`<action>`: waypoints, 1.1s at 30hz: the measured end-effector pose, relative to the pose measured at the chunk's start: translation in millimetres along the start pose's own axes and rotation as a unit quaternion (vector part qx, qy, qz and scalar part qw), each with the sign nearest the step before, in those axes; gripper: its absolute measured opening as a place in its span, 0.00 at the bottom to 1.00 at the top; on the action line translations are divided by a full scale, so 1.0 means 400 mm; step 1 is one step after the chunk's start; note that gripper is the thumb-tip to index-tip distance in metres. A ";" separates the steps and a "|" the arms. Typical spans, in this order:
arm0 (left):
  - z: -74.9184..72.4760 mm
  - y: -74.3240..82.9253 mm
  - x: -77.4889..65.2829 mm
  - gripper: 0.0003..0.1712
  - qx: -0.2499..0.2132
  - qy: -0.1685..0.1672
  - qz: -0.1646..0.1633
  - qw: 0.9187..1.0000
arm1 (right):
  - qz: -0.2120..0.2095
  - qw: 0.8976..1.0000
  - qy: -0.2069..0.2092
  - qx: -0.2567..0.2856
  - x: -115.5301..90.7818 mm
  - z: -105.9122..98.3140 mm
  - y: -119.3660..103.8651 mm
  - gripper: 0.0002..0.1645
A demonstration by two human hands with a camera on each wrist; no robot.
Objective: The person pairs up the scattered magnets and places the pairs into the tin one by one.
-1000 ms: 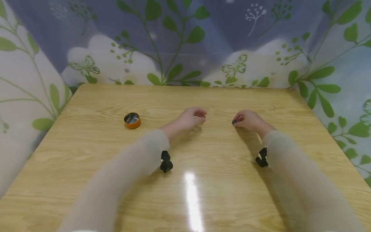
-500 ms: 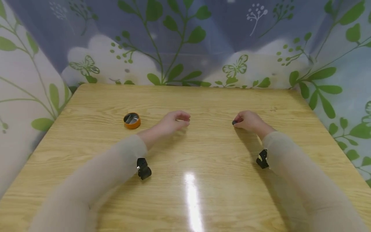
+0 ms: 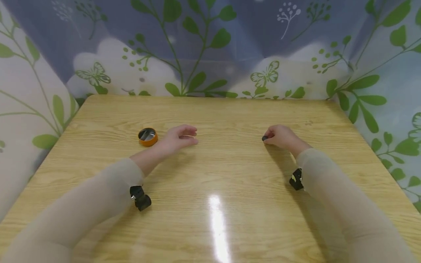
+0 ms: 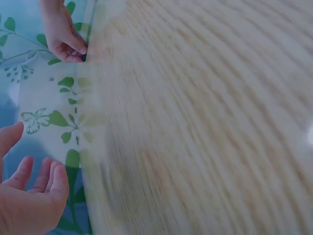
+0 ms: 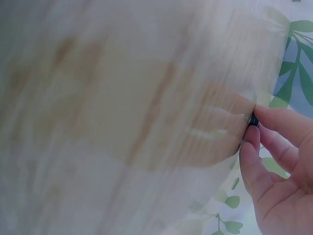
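Since a second ago our left hand (image 3: 179,137) has slid leftward across the desk (image 3: 230,175) and now lies just beside the small orange tin (image 3: 147,136), fingers relaxed and holding nothing. Our right hand (image 3: 281,136) has stayed put, pinching a small dark piece (image 3: 264,138) at its fingertips, low over the wood. We judge the pinch the weak point: the piece is tiny and a slight loosening would let it drop and roll off. Our left hand could also nudge the light tin and slide it away.
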State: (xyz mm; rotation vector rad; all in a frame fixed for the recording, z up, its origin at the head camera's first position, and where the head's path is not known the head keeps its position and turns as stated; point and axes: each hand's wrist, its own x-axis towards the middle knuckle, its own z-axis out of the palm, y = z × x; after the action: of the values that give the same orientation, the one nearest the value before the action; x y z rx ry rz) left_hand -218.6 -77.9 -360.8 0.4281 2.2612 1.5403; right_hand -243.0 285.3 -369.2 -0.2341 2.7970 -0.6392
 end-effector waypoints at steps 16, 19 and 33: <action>-0.078 -0.094 -0.115 0.32 -0.028 0.022 -0.053 0.998 | -0.012 1.000 0.008 -0.005 0.007 0.009 0.013 0.12; -0.087 -0.110 -0.137 0.34 -0.033 0.021 -0.067 0.997 | -0.015 1.000 0.004 -0.005 0.005 0.014 0.018 0.12; -0.182 -0.171 -0.203 0.40 -0.003 0.130 -0.141 0.981 | -0.026 1.000 0.005 -0.007 0.006 0.000 0.009 0.12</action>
State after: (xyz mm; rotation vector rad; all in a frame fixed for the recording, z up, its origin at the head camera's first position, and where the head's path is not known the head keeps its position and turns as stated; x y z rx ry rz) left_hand -183.1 -198.1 -389.8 -0.1017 2.3834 1.5253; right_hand -245.7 288.2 -371.3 -0.3073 2.8135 -0.6355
